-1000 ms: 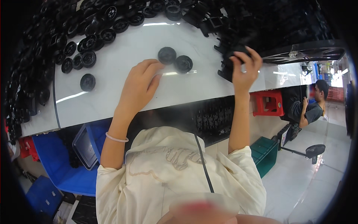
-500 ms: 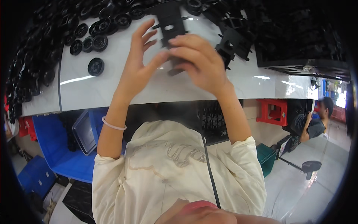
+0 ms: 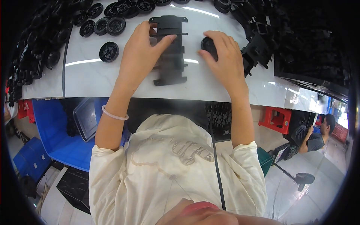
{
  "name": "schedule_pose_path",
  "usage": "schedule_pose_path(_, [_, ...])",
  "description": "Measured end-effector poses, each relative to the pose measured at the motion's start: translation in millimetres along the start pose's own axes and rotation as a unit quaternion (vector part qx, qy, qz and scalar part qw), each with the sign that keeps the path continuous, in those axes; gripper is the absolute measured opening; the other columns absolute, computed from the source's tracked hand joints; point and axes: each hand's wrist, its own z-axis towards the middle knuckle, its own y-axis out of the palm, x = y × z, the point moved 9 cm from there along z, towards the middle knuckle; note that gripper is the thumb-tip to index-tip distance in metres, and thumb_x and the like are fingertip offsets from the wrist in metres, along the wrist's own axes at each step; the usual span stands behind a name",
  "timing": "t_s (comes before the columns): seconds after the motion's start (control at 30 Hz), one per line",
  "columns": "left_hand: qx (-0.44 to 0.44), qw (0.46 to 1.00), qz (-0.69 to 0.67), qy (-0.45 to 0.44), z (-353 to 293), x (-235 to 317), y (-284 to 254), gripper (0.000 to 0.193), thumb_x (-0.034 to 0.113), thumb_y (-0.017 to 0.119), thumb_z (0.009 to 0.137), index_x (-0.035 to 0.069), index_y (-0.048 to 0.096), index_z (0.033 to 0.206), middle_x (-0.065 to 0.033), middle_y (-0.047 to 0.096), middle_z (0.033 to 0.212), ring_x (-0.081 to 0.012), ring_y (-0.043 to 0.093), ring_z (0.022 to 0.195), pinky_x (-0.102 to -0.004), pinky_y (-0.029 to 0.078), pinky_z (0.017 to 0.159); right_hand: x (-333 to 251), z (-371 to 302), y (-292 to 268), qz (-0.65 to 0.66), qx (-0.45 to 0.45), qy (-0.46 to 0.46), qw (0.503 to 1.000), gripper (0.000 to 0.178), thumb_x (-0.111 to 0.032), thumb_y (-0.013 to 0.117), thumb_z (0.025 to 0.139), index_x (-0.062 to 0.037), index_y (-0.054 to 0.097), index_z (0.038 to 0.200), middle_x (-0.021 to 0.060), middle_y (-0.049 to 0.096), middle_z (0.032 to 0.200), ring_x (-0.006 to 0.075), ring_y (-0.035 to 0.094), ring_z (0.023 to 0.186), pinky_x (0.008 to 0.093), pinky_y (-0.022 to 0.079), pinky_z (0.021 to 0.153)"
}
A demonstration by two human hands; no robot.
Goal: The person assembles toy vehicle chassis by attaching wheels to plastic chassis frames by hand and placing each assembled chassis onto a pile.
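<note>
A long black plastic toy-car chassis [image 3: 170, 71] with short side pegs lies lengthwise before me on the white table. My left hand [image 3: 139, 52] is closed on its upper left part, the thumb across the top and fingers around the far-left edge. To the right, my right hand [image 3: 227, 58] has its thumb and fingers curled around a black spoked wheel [image 3: 207, 45], held just above or on the tabletop. Another loose wheel [image 3: 109, 51] lies flat to the left of my left hand.
Many black wheels [image 3: 115, 25] are heaped at the far left. More black chassis parts [image 3: 258, 50] pile up on the right, beside a dark tray [image 3: 311, 81]. Below the table edge are a blue bin [image 3: 56, 138] and a red stool [image 3: 275, 119]. A person [image 3: 315, 135] sits at far right.
The chassis has come nearer and straightened. My right hand has left it and moved right, now with a wheel in its fingers. My left hand now grips the chassis.
</note>
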Motion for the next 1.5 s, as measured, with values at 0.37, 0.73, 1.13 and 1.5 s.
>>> schedule_pose_path(0.37, [0.112,0.94,0.241,0.212,-14.5,40.7,-84.9,0.022,0.019,0.063,0.088,0.005,0.062,0.104,-0.0089,0.061,0.102,-0.0257,0.059,0.09,-0.0354,0.047,0.079,-3.7,-8.3,-12.1,0.162,0.076,0.046,0.983,0.033,-0.014,0.076,0.074,-0.0077,0.058,0.101,0.0077,0.049,0.107,0.024,0.055,0.092,0.0308,0.048,0.078])
schedule_pose_path(0.73, [0.017,0.987,0.083,0.137,-29.5,-11.5,-64.5,0.02,0.018,0.06,0.091,0.003,0.058,0.104,-0.0115,0.057,0.095,-0.0308,0.054,0.085,-0.0326,0.046,0.079,14.7,-9.5,-6.9,0.032,0.045,0.005,0.998,0.036,-0.012,0.07,0.078,-0.0052,0.053,0.109,0.012,0.058,0.115,0.0333,0.054,0.103,0.0365,0.044,0.088])
schedule_pose_path(1.13, [0.021,0.995,-0.049,0.088,30.3,17.8,-14.2,0.043,0.033,0.032,0.103,0.0,0.05,0.082,-0.0105,0.049,0.068,-0.0191,0.049,0.066,-0.0324,0.039,0.061,8.6,13.0,30.8,0.38,0.016,0.063,0.923,0.041,-0.011,0.066,0.082,-0.0107,0.058,0.122,0.0062,0.049,0.115,0.0168,0.051,0.106,0.0278,0.04,0.094])
schedule_pose_path(1.5, [0.037,0.981,0.001,0.192,17.1,4.7,-30.1,0.015,0.013,0.051,0.096,-0.001,0.057,0.1,-0.0133,0.059,0.085,-0.0294,0.056,0.078,-0.0308,0.046,0.073,9.8,9.5,19.7,0.312,0.033,0.069,0.947,0.037,-0.012,0.067,0.078,-0.0114,0.062,0.115,0.0062,0.058,0.107,0.0225,0.051,0.101,0.0298,0.043,0.084])
